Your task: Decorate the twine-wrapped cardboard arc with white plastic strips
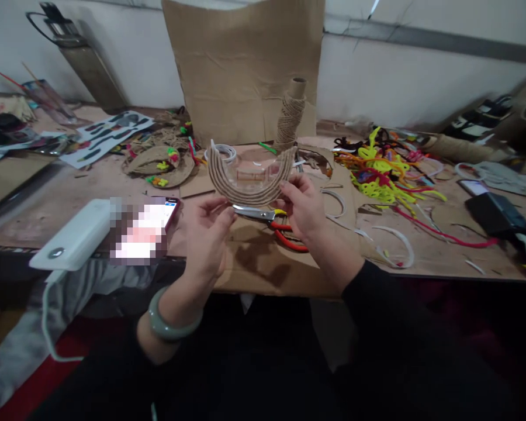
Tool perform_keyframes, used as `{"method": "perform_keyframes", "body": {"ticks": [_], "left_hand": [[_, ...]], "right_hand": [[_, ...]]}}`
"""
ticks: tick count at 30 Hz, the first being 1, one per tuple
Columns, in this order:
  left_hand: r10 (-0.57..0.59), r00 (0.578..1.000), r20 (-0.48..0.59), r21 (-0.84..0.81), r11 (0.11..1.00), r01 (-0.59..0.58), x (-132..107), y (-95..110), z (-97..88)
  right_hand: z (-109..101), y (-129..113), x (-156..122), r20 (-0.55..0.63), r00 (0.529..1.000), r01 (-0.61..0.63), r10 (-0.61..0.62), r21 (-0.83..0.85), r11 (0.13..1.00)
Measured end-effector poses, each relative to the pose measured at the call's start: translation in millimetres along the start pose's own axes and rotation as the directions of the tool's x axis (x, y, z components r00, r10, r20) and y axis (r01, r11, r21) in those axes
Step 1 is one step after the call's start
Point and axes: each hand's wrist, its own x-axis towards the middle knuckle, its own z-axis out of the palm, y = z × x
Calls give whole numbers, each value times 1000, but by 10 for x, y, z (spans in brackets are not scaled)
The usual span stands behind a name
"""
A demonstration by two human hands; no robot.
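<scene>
Black sleeves point(386, 318) lie below a ridged arc point(249, 197), right hand point(304, 206) pinching its side, left hand point(208, 234) curled beneath, grip unclear; probably light, bendable; best supported at both ends.

Pink-edged phone point(145, 230): masked by blocks, blue patch near top, unreadable
Small screen at right point(473, 187): lit, too small to read
Black container point(478, 121): white patches, too blurred to read
Paper sheet point(107, 138): dark shapes, not readable as lettering
Legible text: none

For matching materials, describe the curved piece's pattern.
The curved piece is brown, with stripes following its curve; see the head view.
</scene>
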Motion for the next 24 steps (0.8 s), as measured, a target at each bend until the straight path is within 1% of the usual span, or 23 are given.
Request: {"method": "perform_keyframes", "body": {"ticks": [1, 2, 3, 4, 5, 6, 7, 8, 10, 12, 15, 18, 19, 21, 24], "left_hand": [[82, 995, -62, -25, 996, -84, -9, -9, 16], [122, 988, -91, -42, 991, -126, -18, -25, 26], [97, 993, -74, -58, 993, -101, -23, -46, 31], [14, 1000, -19, -69, 998, -15, -24, -70, 33], [-104, 993, 59, -68, 992, 108, -18, -95, 31], [-209, 970, 127, -58, 974, 218, -4, -117, 25], [-280, 945, 172, -49, 955, 292, 15, -136, 13], [-307, 933, 188, -45, 946, 320, 39, -152, -5], [-276, 948, 161, -48, 957, 287, 90, -172, -60], [-242, 960, 139, -45, 967, 251, 130, -183, -126], [-238, 963, 123, -30, 969, 244, 154, -197, -200], [-245, 968, 61, -35, 968, 248, 152, -219, -224], [-253, 966, 56, -32, 966, 255, 150, -226, -225], [-270, 959, 86, -20, 962, 273, 149, -240, -221], [-279, 954, 113, -11, 959, 282, 152, -249, -216]], "right_hand": [[22, 33, -8, -26, 1000, 5, -5, 18, 1000], [38, 69, -15, -50, 999, 2, 0, 44, 999], [52, 107, -22, -67, 998, -8, 13, 75, 997], [66, 149, -33, -72, 997, -23, 31, 104, 994], [81, 195, -47, -63, 997, -43, 51, 128, 991], [95, 243, -64, -37, 996, -71, 77, 140, 988], [107, 291, -82, 7, 994, -113, 113, 133, 985], [114, 336, -100, 62, 986, -160, 155, 104, 982], [110, 404, -122, 174, 957, -238, 233, 11, 971], [89, 433, -123, 235, 934, -261, 268, -61, 963], [56, 425, -104, 244, 938, -232, 246, -87, 969], [43, 412, -95, 253, 931, -242, 262, -105, 964], [42, 414, -97, 251, 930, -251, 268, -99, 963], [40, 420, -103, 239, 933, -259, 268, -68, 964], [27, 422, -110, 262, 928, -257, 264, -60, 965]]}}
